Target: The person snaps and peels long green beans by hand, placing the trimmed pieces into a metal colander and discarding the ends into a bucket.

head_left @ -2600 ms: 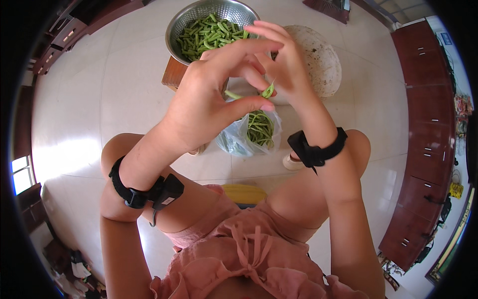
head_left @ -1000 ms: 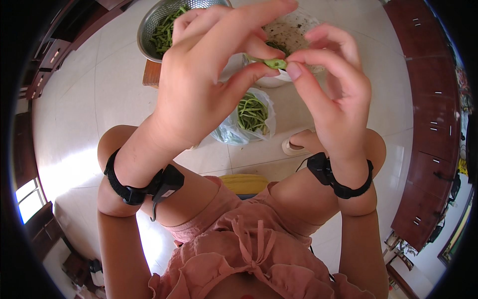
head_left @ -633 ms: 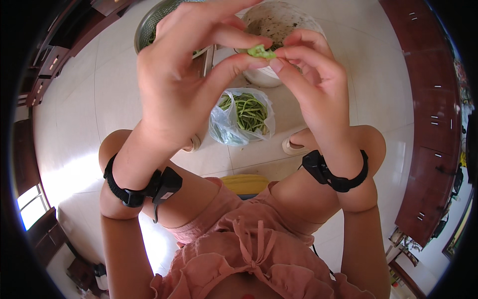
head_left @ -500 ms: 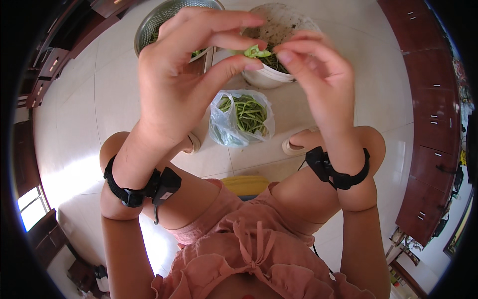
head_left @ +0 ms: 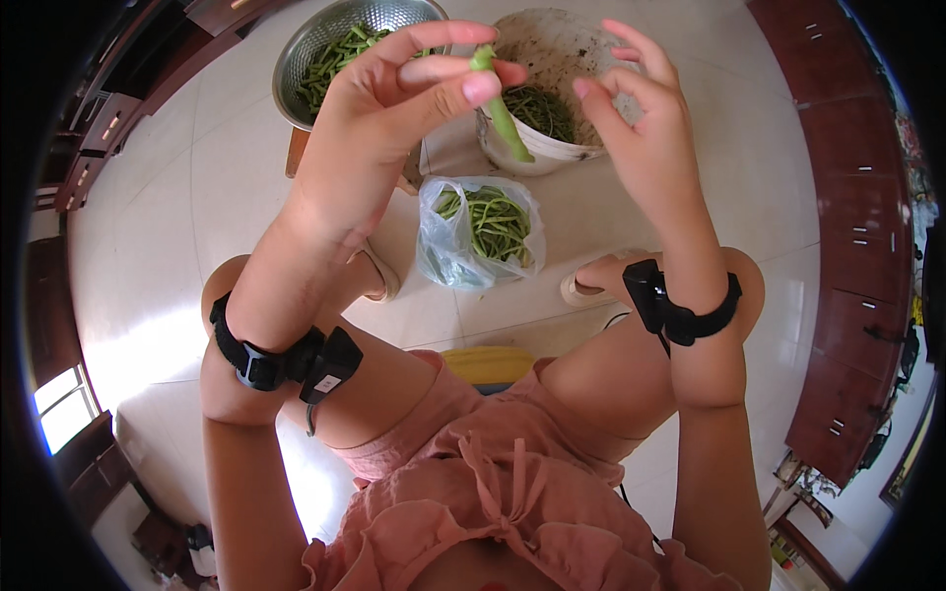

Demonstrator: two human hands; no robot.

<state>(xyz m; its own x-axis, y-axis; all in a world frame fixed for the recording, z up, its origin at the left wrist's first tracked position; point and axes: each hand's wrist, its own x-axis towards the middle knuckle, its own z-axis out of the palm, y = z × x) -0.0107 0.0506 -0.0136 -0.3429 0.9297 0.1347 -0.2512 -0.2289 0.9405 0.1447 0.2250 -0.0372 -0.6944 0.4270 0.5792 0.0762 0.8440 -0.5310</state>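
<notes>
Between the thumb and fingers of my left hand (head_left: 379, 123) is a green bean (head_left: 508, 130), a split or broken end at its top and the rest slanting down. Opposite it, my right hand (head_left: 645, 123) is raised over the right side of a whitish bucket (head_left: 581, 49), fingers apart, and I see nothing in it. Dark green scraps lie inside the dirt-specked bucket. Beyond my left hand, a perforated metal colander (head_left: 288, 71) holds many cut bean pieces. Below both hands, an open plastic bag (head_left: 440, 244) contains long green beans (head_left: 498, 225).
The colander rests on a small wooden stool (head_left: 297, 153). My feet are on the pale tiled floor (head_left: 148, 236) either side of the bag. Dark red cabinets (head_left: 852, 207) line the right side. Each of my forearms wears a black strap with a small device.
My hands have moved apart, the right one going rightward. The bean in my left hand has turned from a bunched end to hanging lengthwise. More of the colander and bucket now shows.
</notes>
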